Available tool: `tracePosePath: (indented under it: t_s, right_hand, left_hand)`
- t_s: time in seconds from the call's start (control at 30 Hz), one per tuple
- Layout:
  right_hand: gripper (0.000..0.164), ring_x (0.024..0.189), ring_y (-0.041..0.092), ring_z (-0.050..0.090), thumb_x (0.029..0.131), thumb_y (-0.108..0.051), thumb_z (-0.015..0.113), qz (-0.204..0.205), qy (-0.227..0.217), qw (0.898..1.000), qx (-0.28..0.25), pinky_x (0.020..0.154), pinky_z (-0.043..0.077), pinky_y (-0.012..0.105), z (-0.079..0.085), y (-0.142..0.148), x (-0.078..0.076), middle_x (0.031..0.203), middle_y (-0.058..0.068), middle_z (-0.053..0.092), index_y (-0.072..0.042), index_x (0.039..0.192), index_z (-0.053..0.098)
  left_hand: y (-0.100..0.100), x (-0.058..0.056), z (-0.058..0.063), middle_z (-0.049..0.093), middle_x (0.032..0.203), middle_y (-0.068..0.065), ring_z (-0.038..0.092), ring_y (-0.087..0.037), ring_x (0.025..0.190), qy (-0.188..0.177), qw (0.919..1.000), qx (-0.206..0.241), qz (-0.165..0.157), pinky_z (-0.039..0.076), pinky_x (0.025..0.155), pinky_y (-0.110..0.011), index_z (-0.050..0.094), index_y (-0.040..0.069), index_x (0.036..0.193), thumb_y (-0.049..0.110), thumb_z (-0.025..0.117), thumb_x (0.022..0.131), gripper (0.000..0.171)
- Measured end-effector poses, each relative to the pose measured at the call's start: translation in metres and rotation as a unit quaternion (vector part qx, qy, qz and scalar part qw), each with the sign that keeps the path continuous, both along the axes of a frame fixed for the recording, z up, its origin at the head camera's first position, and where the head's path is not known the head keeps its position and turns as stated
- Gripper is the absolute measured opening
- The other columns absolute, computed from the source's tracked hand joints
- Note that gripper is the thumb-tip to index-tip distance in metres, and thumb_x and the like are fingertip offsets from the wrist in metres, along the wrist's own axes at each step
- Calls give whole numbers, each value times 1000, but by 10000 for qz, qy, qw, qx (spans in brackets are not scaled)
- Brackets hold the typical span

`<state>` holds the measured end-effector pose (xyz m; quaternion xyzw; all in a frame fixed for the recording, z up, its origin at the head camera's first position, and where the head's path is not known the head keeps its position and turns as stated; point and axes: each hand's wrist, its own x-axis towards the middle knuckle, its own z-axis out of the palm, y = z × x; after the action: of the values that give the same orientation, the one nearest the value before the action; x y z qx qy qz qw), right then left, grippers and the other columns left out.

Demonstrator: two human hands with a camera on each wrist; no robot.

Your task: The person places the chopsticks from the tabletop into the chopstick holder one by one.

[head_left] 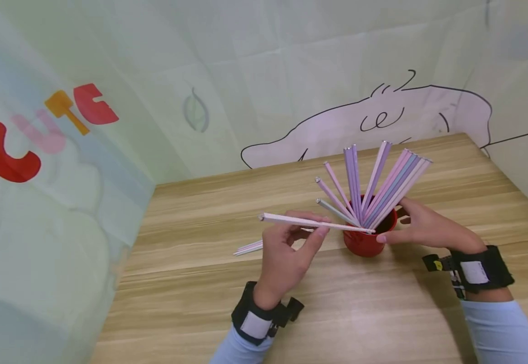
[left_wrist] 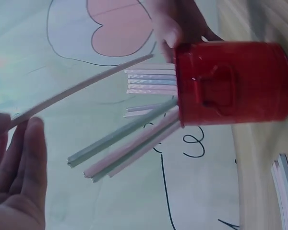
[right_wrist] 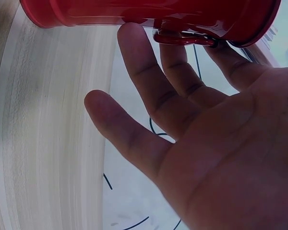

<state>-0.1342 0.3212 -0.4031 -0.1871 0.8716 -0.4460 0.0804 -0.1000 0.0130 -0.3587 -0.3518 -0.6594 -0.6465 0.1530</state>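
Note:
My left hand (head_left: 287,255) pinches a thin pale pink stick (head_left: 291,220) between thumb and fingers. The stick lies nearly level, its far end over the rim of a small red cup (head_left: 365,245). In the left wrist view the same stick (left_wrist: 81,90) slants toward the cup's mouth, apart from the others. Several pastel sticks (head_left: 352,182) in purple, pink and blue fan out of the cup. My right hand (head_left: 437,230) holds the cup at its right side, thumb near the front of the rim. In the right wrist view its fingers (right_wrist: 153,86) reach the cup beside a small handle.
A few more thin sticks (head_left: 248,247) lie on the wooden table (head_left: 191,283), left of the cup and partly behind my left hand. Printed fabric walls (head_left: 291,65) stand behind the table and on both sides.

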Motion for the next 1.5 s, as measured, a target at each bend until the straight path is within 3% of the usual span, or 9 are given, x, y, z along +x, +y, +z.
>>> tracePosePath:
  t_s: [0.2,0.43,0.53,0.67,0.8,0.97,1.23,1.37,1.5]
  right_hand:
    - [78,114,36,54,84,-26,82,2,18,10000,-20,91,49,57,0,0,0,132,15,55,-4,146,39]
    - [78,114,36,54,84,-24,82,71,137,9999,-63,91,49,56,-1,0,0,135,15,55,-5,147,39]
    - [79,114,35,55,84,-24,82,77,184,9998,-45,92,49,55,-2,0,-1,135,15,55,-5,147,39]
    - [80,115,36,54,84,-25,82,47,158,9999,-40,91,50,55,-3,0,-1,136,15,54,-6,148,38]
    - [79,115,35,54,83,-25,82,39,162,9998,-53,91,50,55,-3,0,-2,135,14,55,-6,147,39]
    - [78,114,34,55,84,-26,82,43,197,9998,-27,91,50,54,-3,0,-2,134,13,56,-7,147,40]
    - [77,115,35,55,84,-26,82,56,170,9998,-27,92,49,54,-2,0,-3,134,14,56,-5,145,41]
    - [75,113,33,56,83,-25,83,6,169,9999,-13,91,50,53,-2,0,-2,131,13,57,-5,144,43]
    - [75,107,30,57,81,-29,86,-189,228,9995,98,88,51,51,-1,0,-2,125,10,60,-6,140,46]
  left_hand:
    - [8,-6,-3,73,100,-18,72,-28,82,31,9981,481,388,60,70,-37,68,-5,111,-5,69,92,19]
    - [27,-16,-17,76,97,-9,71,-13,80,653,9921,-691,821,58,70,-25,72,-1,107,5,69,95,14]
    - [33,-18,-25,74,90,-5,68,-10,75,852,9784,-1453,1201,55,68,-18,73,2,103,11,69,96,12]
    - [38,-19,-37,68,81,1,62,-10,68,1105,9460,-2473,1781,45,60,-12,72,8,97,22,68,98,14]
    - [41,-19,-45,64,76,4,55,-5,62,1128,9248,-3049,1978,36,52,-12,72,12,98,29,68,98,17]
    - [38,-24,-51,63,71,7,50,0,58,970,9142,-3392,1993,33,49,-12,75,17,100,36,70,96,20]
    - [13,-37,-51,67,75,4,53,-5,58,766,9118,-3456,2080,38,50,-16,74,11,101,32,74,93,21]
    - [0,-42,-54,68,78,2,55,-6,60,569,8995,-3718,2224,39,51,-19,74,12,104,29,74,93,20]
    - [-12,-46,-59,69,83,-1,60,-11,67,277,8782,-4204,2262,44,53,-24,74,11,105,28,75,91,22]
